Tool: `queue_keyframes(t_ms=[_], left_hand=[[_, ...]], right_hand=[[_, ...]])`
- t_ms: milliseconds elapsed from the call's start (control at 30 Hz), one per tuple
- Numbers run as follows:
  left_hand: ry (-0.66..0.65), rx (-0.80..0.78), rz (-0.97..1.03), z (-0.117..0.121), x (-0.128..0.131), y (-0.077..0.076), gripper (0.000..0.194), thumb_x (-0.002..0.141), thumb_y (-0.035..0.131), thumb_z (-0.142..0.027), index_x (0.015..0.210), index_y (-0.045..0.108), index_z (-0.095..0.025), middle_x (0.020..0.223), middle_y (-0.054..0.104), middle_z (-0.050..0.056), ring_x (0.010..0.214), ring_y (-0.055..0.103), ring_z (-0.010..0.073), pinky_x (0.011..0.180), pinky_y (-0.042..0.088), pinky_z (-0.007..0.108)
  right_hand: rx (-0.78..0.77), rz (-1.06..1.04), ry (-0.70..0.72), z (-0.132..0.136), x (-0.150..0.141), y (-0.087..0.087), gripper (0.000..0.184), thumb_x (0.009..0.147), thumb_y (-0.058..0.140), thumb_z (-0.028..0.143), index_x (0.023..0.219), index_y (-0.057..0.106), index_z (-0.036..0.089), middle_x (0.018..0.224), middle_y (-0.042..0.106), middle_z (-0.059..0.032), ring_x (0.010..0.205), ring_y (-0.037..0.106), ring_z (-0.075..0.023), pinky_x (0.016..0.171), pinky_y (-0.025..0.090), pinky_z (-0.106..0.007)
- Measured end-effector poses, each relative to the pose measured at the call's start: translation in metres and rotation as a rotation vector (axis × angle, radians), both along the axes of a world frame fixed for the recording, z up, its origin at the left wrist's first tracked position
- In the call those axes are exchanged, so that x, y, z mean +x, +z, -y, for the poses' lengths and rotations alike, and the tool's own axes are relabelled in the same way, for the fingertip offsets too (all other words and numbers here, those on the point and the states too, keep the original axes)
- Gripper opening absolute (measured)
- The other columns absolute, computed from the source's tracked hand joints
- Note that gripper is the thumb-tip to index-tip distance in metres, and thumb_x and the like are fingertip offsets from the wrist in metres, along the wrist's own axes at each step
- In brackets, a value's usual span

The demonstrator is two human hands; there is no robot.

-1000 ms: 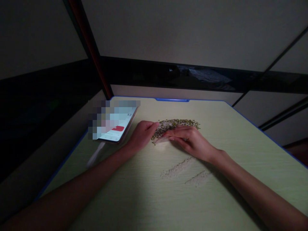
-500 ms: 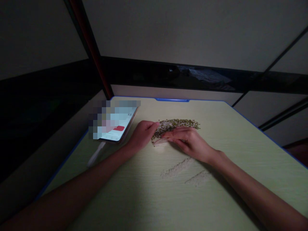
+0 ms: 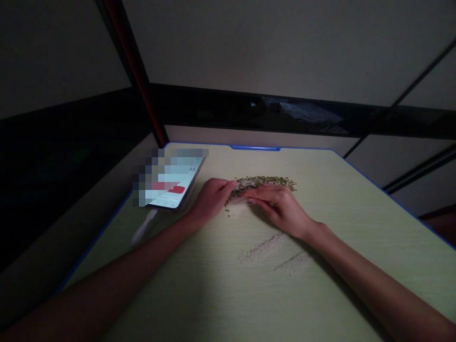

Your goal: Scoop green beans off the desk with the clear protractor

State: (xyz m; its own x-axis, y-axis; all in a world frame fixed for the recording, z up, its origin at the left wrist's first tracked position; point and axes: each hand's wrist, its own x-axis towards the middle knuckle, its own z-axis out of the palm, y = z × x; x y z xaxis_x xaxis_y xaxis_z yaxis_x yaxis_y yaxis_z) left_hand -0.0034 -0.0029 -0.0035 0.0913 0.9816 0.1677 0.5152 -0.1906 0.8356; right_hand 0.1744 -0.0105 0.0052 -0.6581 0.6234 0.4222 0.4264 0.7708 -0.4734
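On the table (image 3: 228,294) lies a heap of small green and whitish grains (image 3: 278,182), spread in a band. My right hand (image 3: 281,206) bends over its near edge, thumb and fingers pinched on a thin see-through strip (image 3: 238,201) that is smeared and hard to make out. My left hand (image 3: 213,198) rests at the left end of the heap with its fingers curled in and its thumb touching the edge. Whether anything sits inside those fingers is hidden. Nearer to me, below the right hand, are two thin streaks of fine pale grains (image 3: 261,249).
A phone (image 3: 178,183) with a lit screen stands tilted to the left of my left hand, a white cable (image 3: 144,227) running from it. A blue handle (image 3: 255,148) marks the table's far edge. Cabinet panels (image 3: 263,47) rise behind.
The right hand and the strip in it have shifted slightly up and left, towards the heap. A few grains at the heap's near left end have moved. The left hand stays put.
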Motion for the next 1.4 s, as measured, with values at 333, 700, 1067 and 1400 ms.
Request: queue_keyframes(t_ms=[333, 700, 1067, 1400], left_hand=[[0.0, -0.013, 0.017, -0.002, 0.001, -0.002, 0.038, 0.074, 0.039, -0.038, 0.041, 0.031, -0.021, 0.041, 0.028, -0.006, 0.045, 0.031, 0.0097, 0.047, 0.022, 0.026], [-0.001, -0.018, 0.044, -0.003, -0.001, -0.003, 0.038, 0.074, 0.041, -0.036, 0.041, 0.032, -0.021, 0.041, 0.028, -0.007, 0.044, 0.03, 0.0093, 0.047, 0.022, 0.025], [-0.007, -0.005, 0.018, -0.003, -0.001, -0.003, 0.038, 0.076, 0.039, -0.036, 0.042, 0.031, -0.021, 0.04, 0.028, -0.007, 0.044, 0.03, 0.0091, 0.047, 0.021, 0.026], [0.0, -0.018, 0.009, -0.002, -0.001, -0.003, 0.038, 0.075, 0.04, -0.035, 0.042, 0.03, -0.021, 0.041, 0.025, -0.007, 0.044, 0.029, 0.0086, 0.048, 0.02, 0.026]], right_hand=[[0.046, 0.041, 0.023, -0.002, -0.003, -0.002, 0.043, 0.081, 0.043, 0.008, 0.113, 0.061, 0.029, 0.085, 0.067, -0.0021, 0.08, 0.059, -0.0161, 0.072, 0.045, -0.029], [0.09, 0.051, 0.056, -0.004, -0.003, -0.003, 0.039, 0.083, 0.043, 0.008, 0.112, 0.062, 0.024, 0.086, 0.068, -0.004, 0.076, 0.057, -0.0158, 0.067, 0.044, -0.028], [0.042, 0.068, 0.082, -0.003, 0.003, -0.002, 0.038, 0.083, 0.043, 0.009, 0.111, 0.063, 0.026, 0.092, 0.068, -0.0034, 0.082, 0.059, -0.0166, 0.074, 0.045, -0.03], [0.047, 0.074, 0.092, -0.002, 0.009, -0.001, 0.034, 0.085, 0.043, 0.01, 0.109, 0.064, 0.022, 0.089, 0.069, -0.0054, 0.079, 0.059, -0.0166, 0.071, 0.045, -0.031]])
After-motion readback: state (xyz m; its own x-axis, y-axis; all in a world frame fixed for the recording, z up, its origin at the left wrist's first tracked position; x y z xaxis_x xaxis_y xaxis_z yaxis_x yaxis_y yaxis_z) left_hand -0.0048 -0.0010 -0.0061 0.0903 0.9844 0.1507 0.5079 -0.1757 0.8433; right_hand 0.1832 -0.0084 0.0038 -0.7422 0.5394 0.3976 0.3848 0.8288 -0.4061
